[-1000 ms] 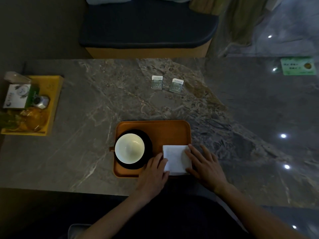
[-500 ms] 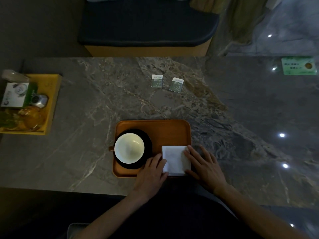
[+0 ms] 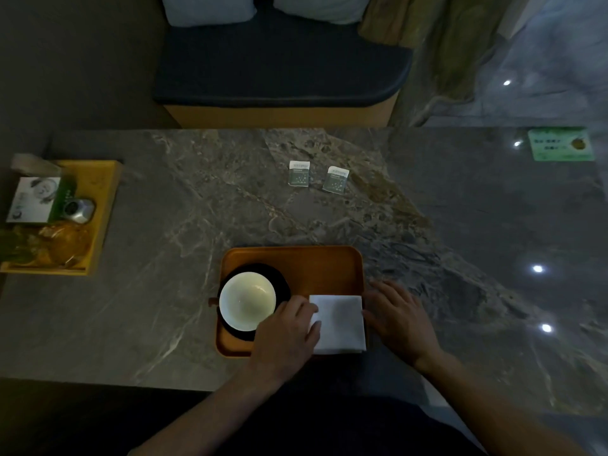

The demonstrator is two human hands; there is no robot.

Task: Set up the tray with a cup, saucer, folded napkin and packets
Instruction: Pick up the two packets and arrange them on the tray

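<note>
An orange tray (image 3: pixel 306 263) sits near the table's front edge. On its left half a white cup (image 3: pixel 246 299) stands on a dark saucer (image 3: pixel 279 278). A folded white napkin (image 3: pixel 340 322) lies on the tray's right front corner. My left hand (image 3: pixel 286 334) rests flat at the napkin's left edge, its fingertips on the cloth. To the napkin's right, my right hand (image 3: pixel 399 319) lies flat with fingers spread, touching that edge. Two green-and-white packets (image 3: pixel 299 173) (image 3: pixel 335 179) lie on the table beyond the tray.
A yellow tray (image 3: pixel 98 205) at the left holds a box, a small metal item and wrapped goods. A green card (image 3: pixel 561 144) lies at the far right. A dark cushioned seat (image 3: pixel 279 67) stands behind the marble table (image 3: pixel 164 258).
My right hand has slid off the napkin to its right side, onto the table by the tray's rim. My left hand stays at the napkin's left edge.
</note>
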